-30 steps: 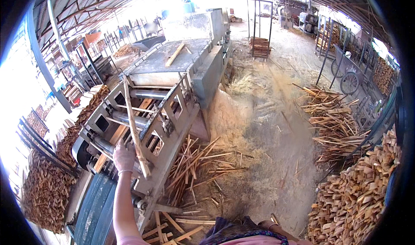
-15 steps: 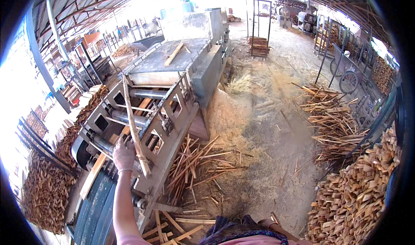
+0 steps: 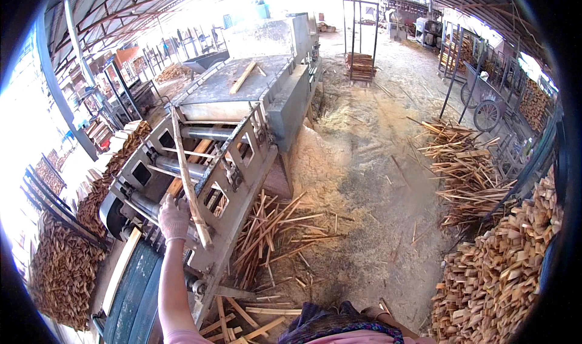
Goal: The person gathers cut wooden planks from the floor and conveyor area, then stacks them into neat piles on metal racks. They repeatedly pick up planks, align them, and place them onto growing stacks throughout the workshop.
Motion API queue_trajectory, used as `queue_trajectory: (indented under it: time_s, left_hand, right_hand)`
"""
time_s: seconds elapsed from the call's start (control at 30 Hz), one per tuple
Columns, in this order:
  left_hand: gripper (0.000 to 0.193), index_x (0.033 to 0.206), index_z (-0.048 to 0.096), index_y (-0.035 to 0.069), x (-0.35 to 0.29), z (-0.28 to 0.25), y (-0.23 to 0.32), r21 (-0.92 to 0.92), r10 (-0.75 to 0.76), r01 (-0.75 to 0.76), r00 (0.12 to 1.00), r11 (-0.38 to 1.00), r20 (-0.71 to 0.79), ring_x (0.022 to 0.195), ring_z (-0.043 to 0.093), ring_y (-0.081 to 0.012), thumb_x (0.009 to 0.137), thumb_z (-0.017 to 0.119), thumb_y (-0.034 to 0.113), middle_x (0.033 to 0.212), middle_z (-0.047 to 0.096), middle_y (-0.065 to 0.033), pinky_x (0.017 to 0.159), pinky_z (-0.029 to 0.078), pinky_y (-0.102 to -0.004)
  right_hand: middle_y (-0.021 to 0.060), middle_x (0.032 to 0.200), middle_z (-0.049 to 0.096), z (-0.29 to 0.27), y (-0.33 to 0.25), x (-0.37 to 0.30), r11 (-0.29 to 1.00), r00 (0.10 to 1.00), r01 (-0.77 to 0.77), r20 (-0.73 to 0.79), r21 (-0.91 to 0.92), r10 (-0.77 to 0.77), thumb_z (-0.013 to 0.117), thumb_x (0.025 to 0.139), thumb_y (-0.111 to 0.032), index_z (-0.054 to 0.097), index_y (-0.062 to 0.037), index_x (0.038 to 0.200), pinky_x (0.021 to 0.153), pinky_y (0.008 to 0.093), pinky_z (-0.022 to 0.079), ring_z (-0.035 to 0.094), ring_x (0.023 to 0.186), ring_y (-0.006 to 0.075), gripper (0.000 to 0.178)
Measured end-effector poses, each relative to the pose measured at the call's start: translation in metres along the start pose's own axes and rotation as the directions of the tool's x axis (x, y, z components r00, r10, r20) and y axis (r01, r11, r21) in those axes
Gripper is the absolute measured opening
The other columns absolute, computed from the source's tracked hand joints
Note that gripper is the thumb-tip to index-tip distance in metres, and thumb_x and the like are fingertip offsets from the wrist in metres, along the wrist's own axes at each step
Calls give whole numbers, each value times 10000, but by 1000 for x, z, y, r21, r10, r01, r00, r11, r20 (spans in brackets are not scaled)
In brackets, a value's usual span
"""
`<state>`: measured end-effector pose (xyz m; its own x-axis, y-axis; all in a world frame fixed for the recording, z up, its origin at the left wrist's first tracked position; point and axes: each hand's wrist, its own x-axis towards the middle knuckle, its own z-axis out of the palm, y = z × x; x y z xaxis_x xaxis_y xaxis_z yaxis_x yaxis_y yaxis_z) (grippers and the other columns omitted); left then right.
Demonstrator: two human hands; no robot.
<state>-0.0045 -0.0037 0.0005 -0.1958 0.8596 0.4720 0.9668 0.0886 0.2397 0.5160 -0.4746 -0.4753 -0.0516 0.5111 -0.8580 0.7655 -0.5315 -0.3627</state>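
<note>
My left hand (image 3: 174, 218), in a pale knitted glove, reaches out over the near end of a long grey roller machine (image 3: 176, 110). Its fingers are stretched out over the front roller bar, apart, with nothing visible in them. Close to its right side, a rough wooden stick (image 3: 183, 168) lies slanting across the frame. Beyond the fingers, a brown wooden strip (image 3: 195, 159) lies among the metal rollers (image 3: 182, 165). Nearer to me, a pale wooden board (image 3: 121, 271) lies along the left edge of the dark belt (image 3: 136, 289). My right hand is out of view.
Loose wood strips (image 3: 260, 235) are heaped on the floor beside the machine. Stacked wood pieces (image 3: 503, 259) rise at the near right, with a scattered strip pile (image 3: 467, 168) beyond. Another stack (image 3: 63, 265) stands at left. A wheeled cart (image 3: 485, 98) is at far right.
The pale board on the belt lies nearer to me and farther from the rollers. My left hand has stayed in almost the same place.
</note>
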Motion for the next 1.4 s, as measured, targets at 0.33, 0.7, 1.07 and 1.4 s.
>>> queue_trajectory:
  time_s: [0.33,0.7,1.07,1.4]
  left_hand:
    - [531,1373,589,14,-1,-6,10,-8,-30,30,997,1000,75,1164,638,-411,997,572,389,1231,681,-257,1016,490,-492]
    - [545,1371,593,16,-1,-8,3,1,-25,25,997,1000,76,1158,643,-406,985,595,400,1227,687,-249,1017,489,-489]
    - [567,1383,580,12,0,-3,-1,8,-20,20,998,1000,51,1166,638,-390,990,594,420,1225,687,-234,1019,487,-478]
    - [559,1373,584,14,3,-2,9,-18,-18,20,995,1000,97,1164,636,-391,990,588,421,1216,686,-239,1014,485,-489]
  right_hand:
    - [143,1392,653,2,9,-4,1000,999,11,-44,17,-10,539,954,-518,693,-141,1347,1124,411,434,597,1312,339,566]
    - [114,1415,643,-2,-4,-18,1000,1000,7,-12,12,-6,516,966,-512,687,-166,1356,1121,385,439,593,1321,329,548]
    - [100,1395,660,-18,-24,-41,995,1000,4,-23,-95,-6,510,967,-524,697,-186,1342,1126,402,432,599,1314,329,538]
    - [128,1350,682,1,19,3,998,998,49,-38,-34,-50,535,962,-512,709,-185,1323,1074,403,467,634,1260,336,517]
